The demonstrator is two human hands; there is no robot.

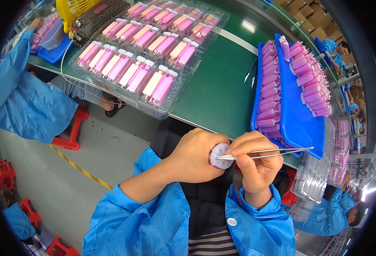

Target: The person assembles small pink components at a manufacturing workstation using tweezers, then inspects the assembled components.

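Gripping pale round pc. [219, 150], near side of bench [215, 91]: L hand [194, 153] closed round it, R hand [257, 165] pinching tweezers [296, 149]; prob. light, stiff, fragile; best held edgewise.

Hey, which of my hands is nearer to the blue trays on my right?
Right. Your right hand, holding tweezers, is in front of the blue trays, slightly to their left; your left hand, holding a round whitish piece, is farther left.

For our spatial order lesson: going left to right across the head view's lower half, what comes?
Leftmost red stool, yellow-black floor tape, left hand, round white piece, right hand, stack of clear trays.
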